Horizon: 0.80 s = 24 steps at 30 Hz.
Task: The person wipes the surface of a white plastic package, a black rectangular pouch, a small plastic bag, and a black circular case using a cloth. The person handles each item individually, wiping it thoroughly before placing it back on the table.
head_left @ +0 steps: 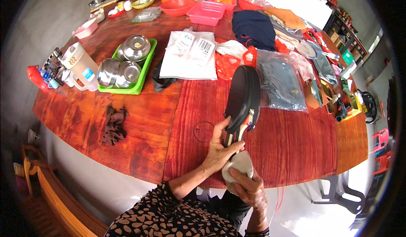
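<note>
In front of me, above the near part of the table, I hold rackets by their thin shafts (pixel 242 133). A black zip cover (pixel 242 91) encloses their heads, which point away from me. My left hand (pixel 219 152) is closed round the shafts just below the cover, thumb across them. Lower down, my right hand (pixel 250 189) grips a pale cloth (pixel 242 162), pressed round the handle end. The cloth and fingers hide most of the handles.
The red-brown wooden table (pixel 203 152) carries a green basket (pixel 146 70) of steel bowls, a plastic jug (pixel 81 66), a dark crumpled cloth (pixel 114 125), white packages (pixel 190 55) and a bagged dark garment (pixel 279 80). A grey stool (pixel 342 194) stands at right.
</note>
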Available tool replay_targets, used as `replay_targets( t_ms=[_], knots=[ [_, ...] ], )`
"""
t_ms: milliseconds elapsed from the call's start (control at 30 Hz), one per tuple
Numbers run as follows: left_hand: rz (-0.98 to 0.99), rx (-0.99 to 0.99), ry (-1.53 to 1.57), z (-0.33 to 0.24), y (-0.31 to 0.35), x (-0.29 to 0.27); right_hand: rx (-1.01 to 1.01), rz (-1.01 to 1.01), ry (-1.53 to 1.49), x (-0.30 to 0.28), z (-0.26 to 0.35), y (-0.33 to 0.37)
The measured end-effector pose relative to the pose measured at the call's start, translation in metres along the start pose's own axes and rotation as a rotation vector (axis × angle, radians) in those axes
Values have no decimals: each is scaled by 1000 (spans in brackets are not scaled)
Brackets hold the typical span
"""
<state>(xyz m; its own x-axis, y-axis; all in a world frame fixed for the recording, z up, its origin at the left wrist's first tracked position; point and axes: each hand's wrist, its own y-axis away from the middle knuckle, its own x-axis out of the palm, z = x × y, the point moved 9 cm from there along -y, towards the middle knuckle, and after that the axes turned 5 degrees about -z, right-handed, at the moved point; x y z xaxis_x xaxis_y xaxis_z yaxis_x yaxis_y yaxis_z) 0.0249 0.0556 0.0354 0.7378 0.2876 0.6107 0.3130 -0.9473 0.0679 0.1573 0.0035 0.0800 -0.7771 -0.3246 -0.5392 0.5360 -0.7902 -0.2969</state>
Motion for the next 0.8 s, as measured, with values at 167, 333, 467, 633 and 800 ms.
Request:
replay_targets(
  t_ms=[167,333,467,633,800],
  knots=[
    [41,140,-135,-7,-2,-8,375,-248,-417,-27,-38,-15],
    [93,94,-99,3,6,8,655,-291,-837,30,-78,-2],
    [108,97,-172,10,2,6,683,-30,-786,38,-80,17],
    [93,279,-432,-6,-28,1,477,-87,-611,-13,-57,15],
    [37,500,-768,-49,-87,24,363,-505,212,-80,-110,12]
  ],
)
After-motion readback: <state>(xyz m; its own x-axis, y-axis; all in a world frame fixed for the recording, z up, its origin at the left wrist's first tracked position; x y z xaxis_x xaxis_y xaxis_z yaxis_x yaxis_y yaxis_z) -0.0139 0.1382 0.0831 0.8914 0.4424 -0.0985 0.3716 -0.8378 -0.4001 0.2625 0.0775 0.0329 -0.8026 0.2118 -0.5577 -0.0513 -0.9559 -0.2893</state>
